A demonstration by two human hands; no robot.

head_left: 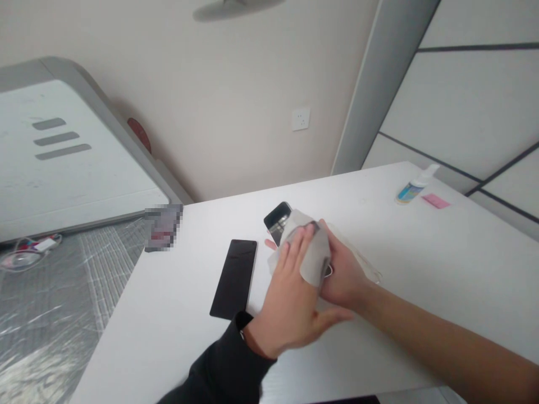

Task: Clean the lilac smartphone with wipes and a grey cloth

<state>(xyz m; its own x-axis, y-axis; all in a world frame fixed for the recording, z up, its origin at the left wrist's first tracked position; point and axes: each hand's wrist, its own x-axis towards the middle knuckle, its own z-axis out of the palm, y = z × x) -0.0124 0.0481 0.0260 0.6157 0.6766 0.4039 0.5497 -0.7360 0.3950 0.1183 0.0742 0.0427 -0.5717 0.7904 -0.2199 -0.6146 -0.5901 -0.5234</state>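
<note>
Our right hand (pixel 343 269) grips a smartphone (pixel 277 220), our left hand (pixel 290 292) spread over the gray cloth (pixel 316 261) covering it; a black-screened phone (pixel 234 280) lies leftward, the table's far edge (pixel 337 177) beyond.

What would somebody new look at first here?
Probably the middle, where the left hand rests on a grey cloth over a phone that the right hand holds. Next might be the black phone lying on the table, left of them. Over on the far right is a bottle.
</note>
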